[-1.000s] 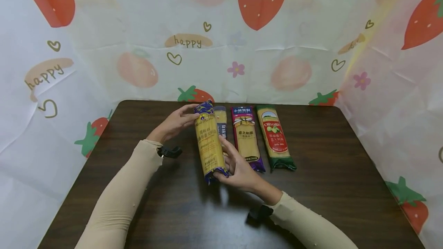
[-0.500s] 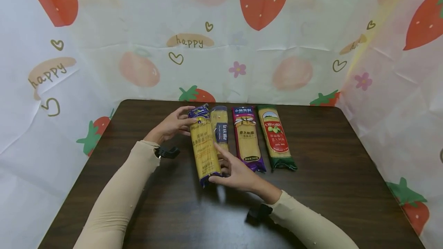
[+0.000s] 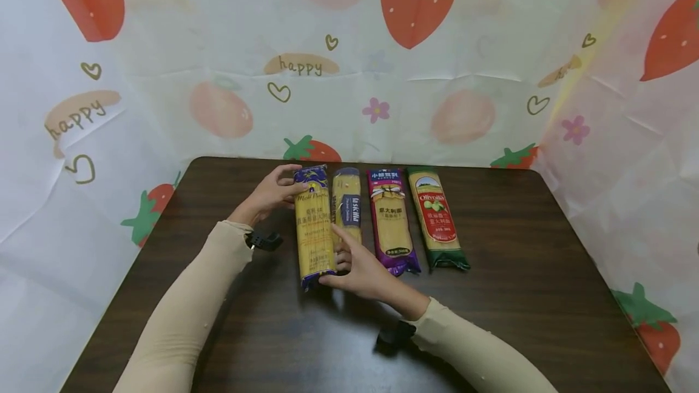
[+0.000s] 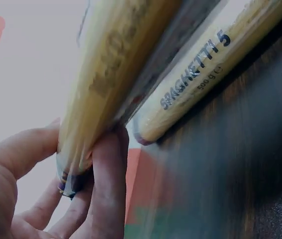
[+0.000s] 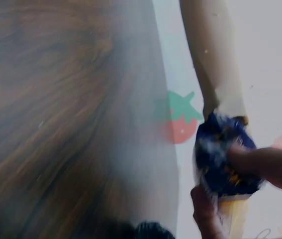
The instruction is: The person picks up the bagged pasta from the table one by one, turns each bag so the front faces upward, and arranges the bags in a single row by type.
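Observation:
Both hands hold a yellow pack of spaghetti (image 3: 314,232) with dark blue ends, labelled Moli Pasta. My left hand (image 3: 273,194) grips its far end, thumb on one side and fingers on the other, as the left wrist view shows. At the near end, my right hand (image 3: 363,268) pinches the blue wrapper (image 5: 225,154) between thumb and fingers. Just right of this pack lies a second spaghetti pack (image 3: 347,190) with a navy label, partly hidden by the right hand; its side reads "SPAGHETTI 5" in the left wrist view.
Farther right on the dark wooden table (image 3: 524,296) lie a purple-ended pasta pack (image 3: 393,223) and a green-ended one with a red label (image 3: 437,217). A white sheet (image 3: 229,35) printed with strawberries stands behind and along both sides of the table.
The Moli Pasta pack has moved left and straightened, uncovering more of the navy-labelled pack. Both hands have gone along with it. The other packs stay in place.

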Demonstrator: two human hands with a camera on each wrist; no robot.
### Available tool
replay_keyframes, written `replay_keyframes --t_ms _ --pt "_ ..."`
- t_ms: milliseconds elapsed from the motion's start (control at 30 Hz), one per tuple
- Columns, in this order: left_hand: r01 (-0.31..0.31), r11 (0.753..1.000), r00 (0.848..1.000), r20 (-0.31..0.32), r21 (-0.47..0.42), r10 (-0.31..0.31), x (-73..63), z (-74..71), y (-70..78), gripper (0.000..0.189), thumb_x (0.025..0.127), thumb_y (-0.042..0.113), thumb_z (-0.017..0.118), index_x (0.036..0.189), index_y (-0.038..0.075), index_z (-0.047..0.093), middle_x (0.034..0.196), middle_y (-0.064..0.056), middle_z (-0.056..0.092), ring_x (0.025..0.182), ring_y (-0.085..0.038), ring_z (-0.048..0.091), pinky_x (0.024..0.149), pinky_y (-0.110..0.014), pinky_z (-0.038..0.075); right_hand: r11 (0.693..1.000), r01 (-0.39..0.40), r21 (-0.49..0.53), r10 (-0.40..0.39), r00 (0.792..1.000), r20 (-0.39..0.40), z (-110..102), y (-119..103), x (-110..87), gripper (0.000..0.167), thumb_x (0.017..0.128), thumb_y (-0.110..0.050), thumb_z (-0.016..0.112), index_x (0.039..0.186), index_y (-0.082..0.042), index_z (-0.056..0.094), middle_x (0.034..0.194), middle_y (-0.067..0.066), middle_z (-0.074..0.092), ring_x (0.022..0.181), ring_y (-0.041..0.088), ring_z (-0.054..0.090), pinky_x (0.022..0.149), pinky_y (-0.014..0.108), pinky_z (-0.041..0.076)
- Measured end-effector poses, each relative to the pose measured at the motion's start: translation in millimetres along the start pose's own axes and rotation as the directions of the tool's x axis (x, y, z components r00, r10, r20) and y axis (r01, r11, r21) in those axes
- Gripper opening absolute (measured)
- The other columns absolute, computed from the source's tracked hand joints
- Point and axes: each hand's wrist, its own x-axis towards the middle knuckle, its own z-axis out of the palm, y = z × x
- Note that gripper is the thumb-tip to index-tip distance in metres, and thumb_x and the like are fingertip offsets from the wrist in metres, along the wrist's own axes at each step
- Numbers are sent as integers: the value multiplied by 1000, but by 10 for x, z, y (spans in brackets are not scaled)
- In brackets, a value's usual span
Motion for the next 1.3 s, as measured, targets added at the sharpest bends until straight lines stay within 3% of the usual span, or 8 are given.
replay_keyframes --t_ms 167,267,400,633,933,1100,1300 --pt "-2 999 1000 -14 39 2 71 2 37 77 106 25 73 169 13 32 161 -28 45 121 -38 66 96 -49 58 999 -42 4 42 998 -51 65 -27 102 104 91 -1 86 172 -9 20 119 12 54 88 16 53 77 25 48" --pt "16 998 1000 -16 69 -15 127 -27 35 75 106 26 72 169 13 32 164 -28 40 132 -42 60 104 -55 54 995 -78 -56 75 995 -60 90 -56 166 105 91 -4 86 172 -10 20 110 9 50 84 16 49 74 26 45" --pt "24 995 1000 -23 101 -21 189 -62 36 76 107 26 72 169 12 31 165 -30 38 136 -45 57 107 -57 51 978 -130 -165 117 990 -82 123 -118 262 107 91 -11 89 173 -12 19 110 10 54 89 17 56 79 32 52" --pt "56 988 998 -47 141 -50 284 -75 4 76 107 25 70 169 8 29 163 -30 42 133 -44 58 105 -53 53 962 -174 -212 157 983 -95 202 -126 409 109 92 -15 89 173 -10 17 117 12 62 98 19 66 88 41 59" --pt "68 981 997 -41 179 -61 391 -98 -80 74 109 23 68 169 8 29 165 -31 39 138 -46 56 110 -58 51 957 -173 -234 155 983 -93 282 -39 546 110 92 -15 88 173 -7 13 119 14 67 99 20 69 84 36 59" --pt "88 980 996 -22 177 -86 455 -113 -156 76 109 23 67 171 8 25 167 -32 35 139 -48 54 111 -60 50 941 -183 -284 162 982 -94 314 2 596 111 93 -17 88 173 -5 13 132 20 67 104 22 71 85 32 60" --pt "84 982 996 21 170 -88 461 -99 -198 77 111 21 64 172 9 19 168 -31 32 141 -50 51 114 -63 46 918 -164 -362 139 986 -95 341 10 604 111 93 -21 88 172 -1 12 152 24 56 119 25 67 100 35 56"
